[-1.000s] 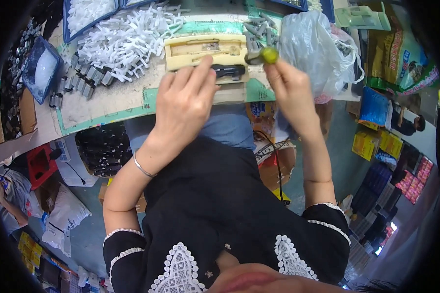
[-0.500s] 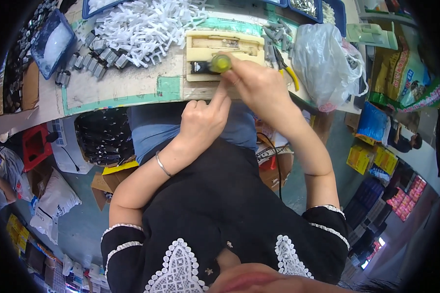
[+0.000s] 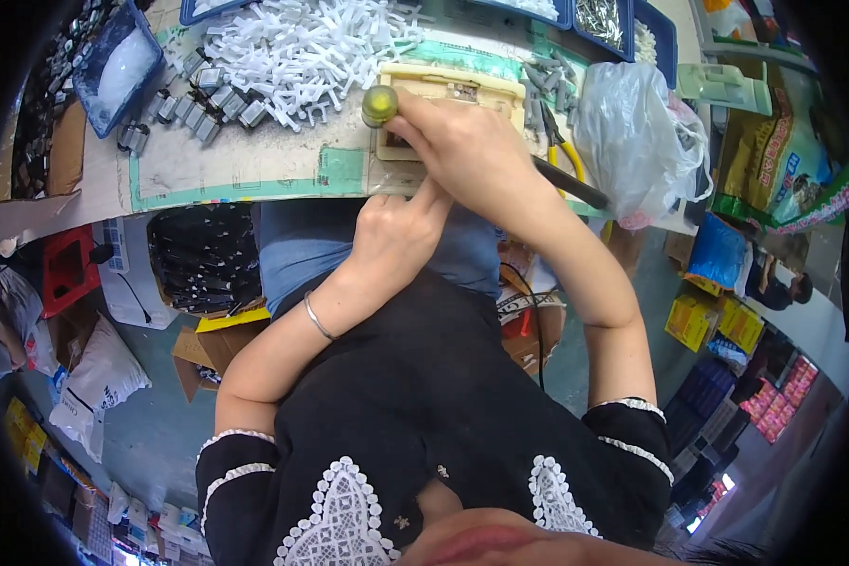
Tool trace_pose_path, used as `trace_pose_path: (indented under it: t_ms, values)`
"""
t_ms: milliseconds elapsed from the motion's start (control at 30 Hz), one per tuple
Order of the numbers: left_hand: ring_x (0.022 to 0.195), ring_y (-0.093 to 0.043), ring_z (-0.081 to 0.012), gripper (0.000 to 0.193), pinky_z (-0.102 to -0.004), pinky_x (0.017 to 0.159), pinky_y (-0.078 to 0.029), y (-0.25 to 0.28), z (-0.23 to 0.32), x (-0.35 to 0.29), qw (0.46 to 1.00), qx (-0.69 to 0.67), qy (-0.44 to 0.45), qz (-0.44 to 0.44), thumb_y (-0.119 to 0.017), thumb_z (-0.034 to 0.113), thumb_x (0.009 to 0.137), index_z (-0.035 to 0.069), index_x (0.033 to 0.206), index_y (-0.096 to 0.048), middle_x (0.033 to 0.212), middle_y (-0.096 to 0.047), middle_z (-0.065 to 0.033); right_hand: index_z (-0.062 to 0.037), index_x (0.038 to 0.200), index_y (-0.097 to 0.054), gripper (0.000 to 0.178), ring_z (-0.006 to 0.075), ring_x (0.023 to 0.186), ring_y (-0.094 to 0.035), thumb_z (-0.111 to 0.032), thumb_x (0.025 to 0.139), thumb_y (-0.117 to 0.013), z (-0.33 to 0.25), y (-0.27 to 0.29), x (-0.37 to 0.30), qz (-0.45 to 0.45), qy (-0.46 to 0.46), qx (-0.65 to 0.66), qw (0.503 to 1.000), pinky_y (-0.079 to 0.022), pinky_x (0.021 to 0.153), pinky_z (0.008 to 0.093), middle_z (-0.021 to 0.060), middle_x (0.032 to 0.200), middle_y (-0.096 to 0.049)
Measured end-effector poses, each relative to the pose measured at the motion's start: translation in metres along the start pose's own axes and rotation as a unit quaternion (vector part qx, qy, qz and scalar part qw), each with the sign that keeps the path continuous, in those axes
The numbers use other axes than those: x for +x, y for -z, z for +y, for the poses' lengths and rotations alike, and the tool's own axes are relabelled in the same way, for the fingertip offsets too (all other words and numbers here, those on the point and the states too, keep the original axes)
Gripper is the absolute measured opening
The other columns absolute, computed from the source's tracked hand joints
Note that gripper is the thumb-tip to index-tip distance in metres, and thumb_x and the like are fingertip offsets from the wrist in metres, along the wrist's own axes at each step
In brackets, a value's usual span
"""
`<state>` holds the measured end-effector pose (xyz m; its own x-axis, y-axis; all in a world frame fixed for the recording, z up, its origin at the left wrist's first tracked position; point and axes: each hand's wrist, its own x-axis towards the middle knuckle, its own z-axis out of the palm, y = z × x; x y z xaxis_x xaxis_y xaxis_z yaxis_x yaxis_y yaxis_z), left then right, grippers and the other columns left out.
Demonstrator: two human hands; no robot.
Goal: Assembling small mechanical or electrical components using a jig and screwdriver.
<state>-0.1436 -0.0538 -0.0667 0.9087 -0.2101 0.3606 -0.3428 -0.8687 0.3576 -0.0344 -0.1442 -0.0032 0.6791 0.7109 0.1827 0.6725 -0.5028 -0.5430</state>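
Observation:
My right hand is closed round a screwdriver; only the butt of its translucent yellow-green handle shows, above the left part of a cream fixture block. The hand covers much of the block. My left hand is at the table's front edge, most fingers curled and the index finger reaching up under the right hand. Its fingertips, and anything in them, are hidden. A long dark strip sticks out to the right from beneath my right wrist; its other end is out of sight.
White plastic pieces are heaped behind and left, beside small grey metal parts and a blue tray. Yellow-handled pliers, grey pieces and a plastic bag lie right. Blue bins stand behind.
My right hand has moved left with the screwdriver. The dark strip has appeared right of my wrist; before, a black part lay in the fixture. My left hand has barely moved.

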Motion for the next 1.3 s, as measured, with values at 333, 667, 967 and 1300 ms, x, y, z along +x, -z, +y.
trace_pose_path:
  t_ms: [333, 667, 967, 1300]
  values:
    - [0.056, -0.060, -0.0238, 0.015, -0.0325, 0.051, -0.047, 0.025, -0.011, 0.020, 0.978, -0.206, 0.043, -0.013, -0.055, -0.005, 0.063, 0.003, 0.076, -0.055, 0.117, -0.059, -0.0097, -0.0029, 0.113, -0.049, 0.035, 0.0294, 0.081, -0.059, -0.032, 0.094, -0.047, 0.056, 0.122, -0.056, 0.338, -0.279, -0.094, 0.894, -0.045, 0.073, 0.0392, 0.0208, 0.087, -0.060]
    - [0.108, -0.048, -0.0267, 0.035, -0.0379, 0.087, -0.037, 0.031, -0.024, 0.061, 0.998, -0.043, -0.037, -0.033, -0.068, 0.017, 0.074, 0.004, 0.106, -0.058, 0.124, -0.051, -0.0075, 0.0011, 0.105, -0.060, 0.049, 0.0383, 0.091, -0.059, -0.044, 0.091, -0.045, 0.216, 0.174, -0.133, 0.195, -0.445, -0.180, 0.855, -0.044, 0.080, 0.0396, 0.0226, 0.097, -0.061]
    - [0.087, -0.059, -0.0180, 0.033, -0.0279, 0.082, -0.044, 0.038, -0.015, 0.071, 0.846, -0.499, 0.181, 0.038, -0.062, 0.010, 0.086, -0.002, 0.115, -0.051, 0.099, -0.061, -0.0101, 0.0024, 0.079, -0.056, 0.016, 0.0323, 0.086, -0.052, -0.010, 0.073, -0.063, 0.050, 0.071, -0.097, 0.125, -0.155, -0.133, 0.971, -0.044, 0.077, 0.0410, 0.0173, 0.093, -0.052]
    - [0.078, -0.055, -0.0085, 0.032, -0.0218, 0.071, -0.045, 0.043, -0.019, 0.062, 0.657, -0.695, 0.288, -0.052, -0.053, 0.018, 0.093, 0.001, 0.120, -0.054, 0.090, -0.060, -0.0032, 0.0033, 0.066, -0.053, 0.018, 0.0324, 0.084, -0.050, -0.012, 0.070, -0.061, 0.077, 0.021, -0.119, 0.090, -0.215, -0.225, 0.946, -0.041, 0.075, 0.0417, 0.0155, 0.088, -0.052]
